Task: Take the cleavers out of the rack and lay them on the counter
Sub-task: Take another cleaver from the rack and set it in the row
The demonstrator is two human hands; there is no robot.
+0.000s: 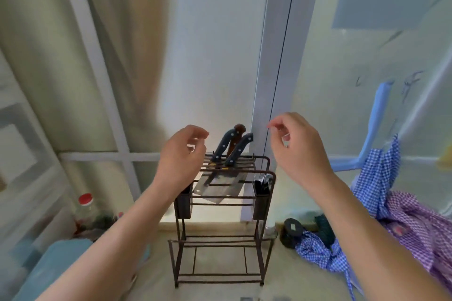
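Note:
A brown wire rack (265,205) stands on the pale counter (220,291) in the middle of the view. Its top slots hold three knives: two with dark riveted handles (238,149) and one with a brown handle (236,132) behind them. Broad cleaver blades (217,187) hang down inside the rack. My left hand (182,156) hovers just left of the handles, fingers curled and apart, holding nothing. My right hand (297,148) floats to the right of the rack's top, fingers loosely bent, also empty. Neither hand touches a knife.
A red-capped bottle (84,210) and a blue cloth (61,266) sit at the left. Blue and purple checked fabric (401,215) lies at the right beside a dark round jar (292,228). Dark cups (261,199) hang on the rack's sides. A frosted window stands behind.

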